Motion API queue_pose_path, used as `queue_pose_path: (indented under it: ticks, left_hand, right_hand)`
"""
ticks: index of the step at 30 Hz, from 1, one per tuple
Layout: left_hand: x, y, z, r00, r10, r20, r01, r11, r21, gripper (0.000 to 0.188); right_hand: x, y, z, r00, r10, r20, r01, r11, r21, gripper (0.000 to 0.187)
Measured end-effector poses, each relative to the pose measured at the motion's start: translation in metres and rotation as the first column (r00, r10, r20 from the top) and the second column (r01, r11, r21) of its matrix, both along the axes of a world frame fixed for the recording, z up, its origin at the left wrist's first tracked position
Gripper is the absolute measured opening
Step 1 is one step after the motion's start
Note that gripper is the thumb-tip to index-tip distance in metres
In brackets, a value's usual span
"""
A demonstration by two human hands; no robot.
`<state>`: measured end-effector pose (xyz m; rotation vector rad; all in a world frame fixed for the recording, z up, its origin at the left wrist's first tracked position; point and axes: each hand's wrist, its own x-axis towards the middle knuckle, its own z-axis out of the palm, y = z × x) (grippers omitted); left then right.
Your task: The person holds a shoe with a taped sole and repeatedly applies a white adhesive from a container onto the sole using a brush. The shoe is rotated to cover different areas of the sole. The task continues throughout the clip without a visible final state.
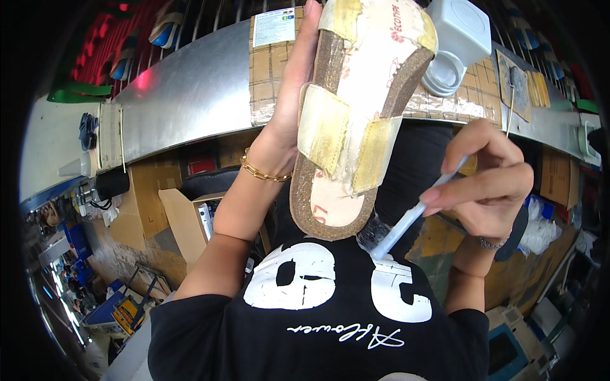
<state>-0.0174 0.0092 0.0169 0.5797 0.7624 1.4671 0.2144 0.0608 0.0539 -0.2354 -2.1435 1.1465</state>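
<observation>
My left hand [293,95] grips an unfinished sandal [356,114] along its left side, holding it up in front of me. Its underside faces me: a pale board framed by brown cork, with yellowish strap ends folded over and stuck down. The rounded heel end points toward my chest. In my right hand [492,181], a brush [406,222] with a pale blue handle is pinched between thumb and fingers. The brush's dark bristles hang just right of the sandal's heel, in front of my black shirt; I cannot tell whether they touch it.
Beyond the sandal, a white plastic container [460,32] with a round mouth stands on a cardboard sheet [270,79] on the metal bench [190,86]. To the right lies a small board [515,86] with a dark smear and a thin stick. Cardboard boxes [181,222] sit below on the left.
</observation>
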Motion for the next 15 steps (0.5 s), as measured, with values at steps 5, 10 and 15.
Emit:
queue_pose_path:
  ticks: [5, 10, 15]
  left_hand:
    - [0.004, -0.001, 0.004, 1.000, -0.010, -0.010, 0.009, 0.999, -0.041, 0.081]
    - [0.001, -0.004, 0.002, 0.998, 0.031, -0.046, -0.033, 0.999, -0.040, 0.082]
    - [-0.013, -0.009, -0.003, 0.991, 0.043, -0.125, -0.046, 0.999, -0.016, 0.083]
  right_hand:
    - [0.004, -0.001, -0.002, 0.998, -0.030, 0.058, 0.034, 0.997, -0.069, 0.022]
    - [-0.012, 0.010, 0.013, 0.980, -0.196, 0.007, 0.196, 0.981, -0.003, 0.021]
    - [-0.069, 0.041, 0.010, 0.727, -0.683, -0.071, 0.683, 0.708, 0.177, 0.016]
